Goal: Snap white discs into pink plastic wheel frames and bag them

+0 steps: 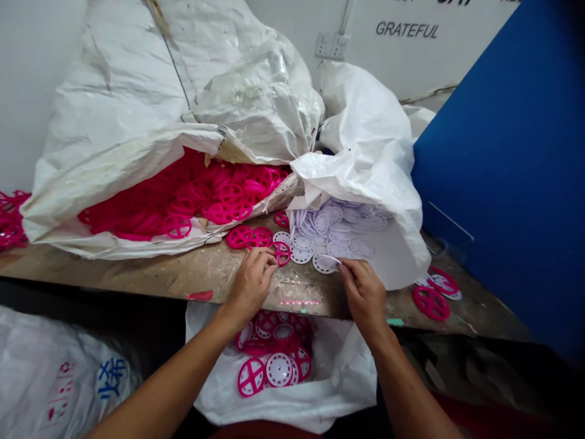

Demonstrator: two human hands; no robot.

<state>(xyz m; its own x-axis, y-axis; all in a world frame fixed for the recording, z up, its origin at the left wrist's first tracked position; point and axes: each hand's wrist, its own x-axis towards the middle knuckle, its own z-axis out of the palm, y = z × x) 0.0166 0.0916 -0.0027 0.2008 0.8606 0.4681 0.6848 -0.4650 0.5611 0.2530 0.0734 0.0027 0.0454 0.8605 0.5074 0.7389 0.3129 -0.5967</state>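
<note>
My left hand (250, 281) rests on the worn wooden table (137, 271) with its fingertips pinched on a pink spoked wheel (280, 252). My right hand (363, 291) pinches the edge of a white round disc (325, 263) at the mouth of a white sack (365, 177) that spills several white discs (338, 228). A large white sack (137, 122) to the left lies open and is full of pink wheels (196, 198). Two more pink wheels (249, 236) lie just beyond my left hand.
Below the table edge an open white bag (338, 378) holds several joined pink-and-white wheels (274, 356). More pink wheels lie at the right (432, 299) and far left (11, 216). A blue panel (512, 171) stands at the right. Another white bag (55, 372) sits lower left.
</note>
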